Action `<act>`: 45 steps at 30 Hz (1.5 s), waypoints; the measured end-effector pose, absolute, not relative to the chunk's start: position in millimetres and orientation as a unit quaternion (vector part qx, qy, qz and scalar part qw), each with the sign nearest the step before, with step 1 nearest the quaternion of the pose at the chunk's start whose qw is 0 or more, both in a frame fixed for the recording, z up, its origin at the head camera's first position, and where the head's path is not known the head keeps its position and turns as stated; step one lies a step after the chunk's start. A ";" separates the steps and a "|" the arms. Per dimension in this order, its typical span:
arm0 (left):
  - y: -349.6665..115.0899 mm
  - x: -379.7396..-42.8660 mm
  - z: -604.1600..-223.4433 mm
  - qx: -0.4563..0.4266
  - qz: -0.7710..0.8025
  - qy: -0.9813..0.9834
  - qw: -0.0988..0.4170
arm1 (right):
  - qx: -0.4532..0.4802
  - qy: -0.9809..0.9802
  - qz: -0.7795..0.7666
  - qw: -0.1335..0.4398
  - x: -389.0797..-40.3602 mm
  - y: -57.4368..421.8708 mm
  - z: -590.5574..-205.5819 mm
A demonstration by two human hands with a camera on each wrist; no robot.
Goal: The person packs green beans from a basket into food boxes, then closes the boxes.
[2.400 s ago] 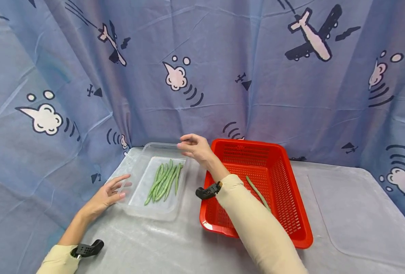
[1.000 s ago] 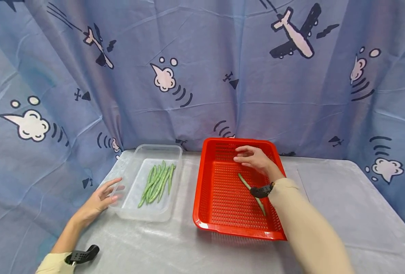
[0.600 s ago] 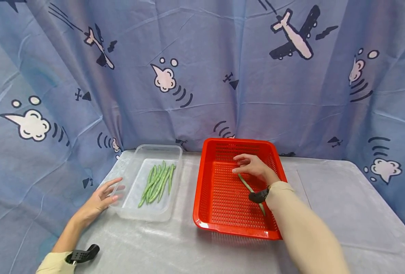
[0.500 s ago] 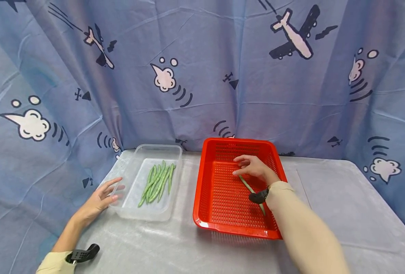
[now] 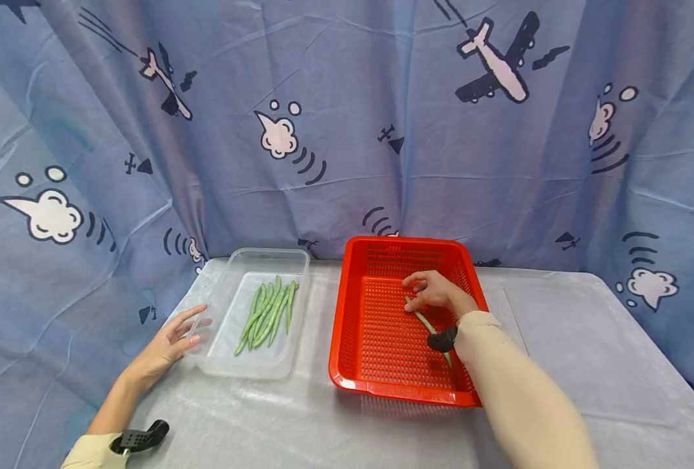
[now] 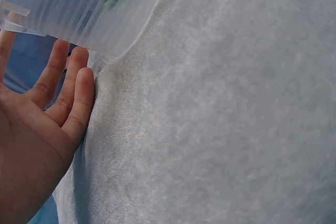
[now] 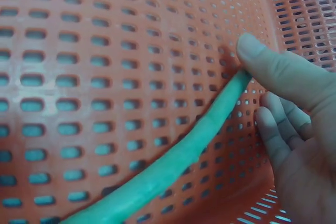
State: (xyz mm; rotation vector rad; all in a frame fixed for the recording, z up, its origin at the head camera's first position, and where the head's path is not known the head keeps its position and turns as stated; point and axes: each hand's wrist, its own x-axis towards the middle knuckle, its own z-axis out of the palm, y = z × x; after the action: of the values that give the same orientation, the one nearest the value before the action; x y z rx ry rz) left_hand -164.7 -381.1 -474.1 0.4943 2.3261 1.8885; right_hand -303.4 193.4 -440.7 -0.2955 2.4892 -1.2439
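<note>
A single green bean (image 5: 425, 321) lies slantwise in a red perforated basket (image 5: 347, 306). My right hand (image 5: 437, 292) is inside the basket at the bean's far end. In the right wrist view, the thumb (image 7: 254, 51) lies over the bean tip, and the other visible fingers (image 7: 273, 132) stand apart from it; the index finger is hidden there. On the left stands a clear plastic container (image 5: 253, 371) with several green beans (image 5: 264, 316) bunched in it. My left hand (image 5: 167, 348) rests against its left side, fingers spread and loosely bent; some show through the plastic.
A pale cloth covers the table (image 5: 253, 423). A flat translucent sheet (image 5: 593, 352) lies to the right of the basket. Behind everything hangs a blue printed curtain (image 5: 335, 130), close to the table's back edge.
My right hand has moved from above the clear container into the red basket, then lower to the bean's end. The left hand has stayed by the container. The view has shifted slightly.
</note>
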 end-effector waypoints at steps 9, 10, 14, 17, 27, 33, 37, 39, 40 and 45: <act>-381.7 -164.3 -473.8 0.160 0.623 0.764 0.051 | -0.133 0.882 -0.428 0.146 -307.8 194.1 -446.4; -381.8 -164.2 -473.8 0.160 0.623 0.764 0.051 | -0.134 0.880 -0.433 0.145 -308.1 193.7 -447.2; -381.7 -164.1 -474.5 0.163 0.625 0.762 0.051 | -0.143 0.859 -0.470 0.142 -307.4 192.8 -451.7; -381.7 -164.2 -475.2 0.167 0.625 0.761 0.052 | -0.135 0.841 -0.506 0.135 -305.7 190.8 -456.1; -381.4 -164.4 -475.3 0.163 0.627 0.760 0.054 | -0.115 0.793 -0.587 0.117 -306.5 180.6 -463.4; -381.8 -164.3 -476.4 0.164 0.627 0.759 0.058 | -0.098 0.799 -0.584 0.109 -309.4 174.8 -462.1; -381.6 -163.7 -476.3 0.162 0.627 0.760 0.057 | -0.090 0.800 -0.582 0.116 -311.2 172.0 -459.1; -381.3 -163.3 -475.8 0.161 0.626 0.761 0.057 | -0.092 0.798 -0.582 0.128 -311.9 171.2 -457.3; -381.2 -163.2 -475.6 0.161 0.626 0.761 0.057 | -0.092 0.795 -0.584 0.136 -312.1 171.0 -456.4; -381.5 -163.6 -474.3 0.162 0.624 0.762 0.058 | -0.110 0.792 -0.579 0.163 -314.4 172.8 -452.2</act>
State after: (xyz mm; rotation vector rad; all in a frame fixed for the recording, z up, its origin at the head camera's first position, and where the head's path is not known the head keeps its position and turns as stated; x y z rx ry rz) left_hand -163.6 -381.5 -474.3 0.4920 2.3097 1.8903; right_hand -314.4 172.8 -452.2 -0.3140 2.2583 -1.6510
